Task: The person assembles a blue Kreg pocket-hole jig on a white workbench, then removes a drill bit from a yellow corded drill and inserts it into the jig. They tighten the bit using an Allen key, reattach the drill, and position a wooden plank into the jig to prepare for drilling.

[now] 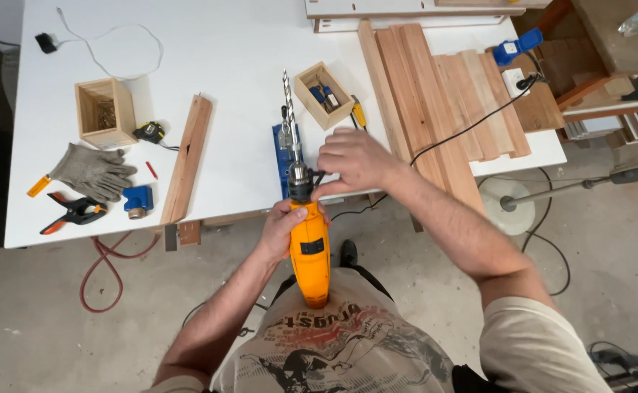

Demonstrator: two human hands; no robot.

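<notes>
Right, the left hand (pixel 284 224) grips the orange drill (pixel 309 251) held over the table (pixel 224 51) edge while the right hand (pixel 349 161) pinches at its chuck (pixel 299 175), seemingly tightening the long bit (pixel 289 109), so firm twisting comes next.

— From where I'm standing, the right hand (pixel 353 161) covers the side of the chuck (pixel 300 180), so whatever those fingertips pinch is hidden.

— And the left hand (pixel 287 222)?

— Wrapped round the orange drill (pixel 310 255); its trigger is out of sight, its butt pressed against the shirt.

— That blue jig (pixel 284 149) on the table?

— Mostly behind the drill bit (pixel 289 109). The bits in the small wooden box (pixel 323 94) are too tiny to tell apart.

— The planks (pixel 435 94)?

— The boards above them are cut off by the top edge.
</notes>
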